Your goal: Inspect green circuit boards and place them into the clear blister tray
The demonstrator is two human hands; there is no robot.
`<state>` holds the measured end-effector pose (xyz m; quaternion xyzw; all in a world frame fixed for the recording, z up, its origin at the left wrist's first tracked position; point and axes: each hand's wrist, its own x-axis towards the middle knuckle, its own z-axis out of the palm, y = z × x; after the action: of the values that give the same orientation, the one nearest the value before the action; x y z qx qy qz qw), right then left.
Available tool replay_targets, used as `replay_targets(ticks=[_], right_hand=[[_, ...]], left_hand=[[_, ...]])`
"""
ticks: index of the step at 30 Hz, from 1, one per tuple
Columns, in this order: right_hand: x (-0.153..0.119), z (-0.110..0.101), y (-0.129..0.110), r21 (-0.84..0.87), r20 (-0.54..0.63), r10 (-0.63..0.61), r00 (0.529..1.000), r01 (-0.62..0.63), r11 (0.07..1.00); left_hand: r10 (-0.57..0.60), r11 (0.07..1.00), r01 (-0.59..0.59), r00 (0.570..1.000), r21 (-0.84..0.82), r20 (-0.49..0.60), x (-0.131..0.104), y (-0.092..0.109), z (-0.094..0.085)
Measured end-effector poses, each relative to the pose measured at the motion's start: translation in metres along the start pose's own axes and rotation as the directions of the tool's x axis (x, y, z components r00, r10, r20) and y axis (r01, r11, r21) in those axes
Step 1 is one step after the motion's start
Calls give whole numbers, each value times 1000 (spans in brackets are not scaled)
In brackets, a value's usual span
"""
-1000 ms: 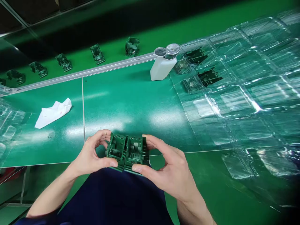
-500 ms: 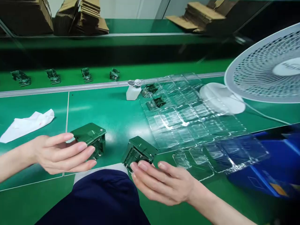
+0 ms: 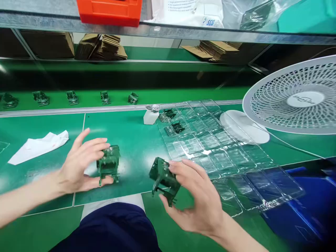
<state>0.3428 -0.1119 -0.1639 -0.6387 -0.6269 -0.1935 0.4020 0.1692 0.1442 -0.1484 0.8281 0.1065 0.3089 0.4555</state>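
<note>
Fingers (image 3: 101, 145) of my left hand (image 3: 78, 162) curl around a dark green plastic part (image 3: 108, 163) standing on the green mat (image 3: 136, 140), thumb pressed at its base, forefinger lifted and spread away. My right hand (image 3: 201, 199) grips a second green part (image 3: 164, 178) between thumb and fingertips, tilted and raised just off the mat near the front edge. Just right of that hand I see the clear blister tray (image 3: 223, 154), with two dark parts (image 3: 174, 120) seated in its far pockets. A white bottle (image 3: 151, 115) stands at the tray's far left corner. A white cloth (image 3: 39, 146) lies well off to my left. Further green parts (image 3: 72, 97) sit in a row on the belt beyond the rail. A white fan (image 3: 296, 98) stands at the right.
</note>
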Motion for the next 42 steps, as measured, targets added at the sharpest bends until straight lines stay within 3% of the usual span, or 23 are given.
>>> replay_targets(ticks=[1, 2, 3, 4, 5, 6, 7, 9, 11, 12, 14, 16, 18, 20, 23, 26, 31, 38, 42], right_hand=[[-1, 8, -1, 240, -68, 263, 962, -241, 940], [-1, 17, -2, 511, -63, 525, 849, -424, 748], [1, 26, -4, 740, 16, 726, 687, -497, 453], [5, 35, -6, 881, 139, 841, 523, -453, 136], [10, 43, -9, 931, 272, 879, 391, -338, -138], [15, 51, -11, 922, 381, 872, 306, -197, -333], [20, 58, -13, 890, 453, 854, 256, -75, -450], [27, 68, -16, 845, 509, 828, 237, 49, -533], [25, 75, -15, 870, 475, 834, 280, -8, -493], [20, 78, -12, 912, 408, 856, 318, -91, -401], [2, 85, -2, 945, 201, 875, 440, -322, -55], [-24, 96, 10, 782, 55, 792, 608, -520, 345], [-49, 114, 19, 539, 76, 677, 732, -602, 590], [-68, 134, 22, 391, 147, 581, 800, -587, 709], [-78, 157, 19, 317, 160, 499, 851, -523, 791], [-74, 166, 18, 280, 130, 504, 854, -520, 807], [-71, 165, 20, 278, 130, 507, 852, -523, 806], [-76, 166, 19, 287, 141, 522, 841, -539, 792], [-74, 165, 19, 305, 141, 529, 837, -545, 781]], left_hand=[[-150, 981, 133, 982, -141, -117, -7, -1, 9], [-342, 902, 280, 927, -328, -151, -12, 0, 17], [-531, 750, 407, 840, -521, -108, -15, 1, 26], [-672, 547, 488, 741, -680, -9, -16, 4, 35], [-749, 342, 513, 655, -787, 102, -15, 7, 43], [-778, 175, 495, 599, -851, 189, -14, 11, 50], [-783, 61, 463, 571, -884, 245, -12, 13, 56], [-763, -28, 420, 577, -907, 291, -10, 14, 64], [-728, 44, 423, 634, -905, 261, -13, 4, 66], [-702, 160, 419, 685, -894, 195, -16, -6, 65], [-579, 525, 379, 815, -763, 6, -25, -34, 59], [-391, 835, 318, 917, -448, -78, -38, -68, 52], [-332, 926, 330, 943, -185, 21, -52, -98, 45], [-343, 931, 354, 932, -91, 117, -64, -116, 42], [-293, 938, 310, 949, -157, 120, -71, -122, 46], [-290, 918, 293, 956, -268, 50, -65, -117, 55], [-390, 898, 369, 920, -238, -46, -53, -113, 64], [-320, 936, 296, 941, -189, -113, -52, -112, 68], [-281, 951, 262, 955, -166, -98, -56, -114, 69]])
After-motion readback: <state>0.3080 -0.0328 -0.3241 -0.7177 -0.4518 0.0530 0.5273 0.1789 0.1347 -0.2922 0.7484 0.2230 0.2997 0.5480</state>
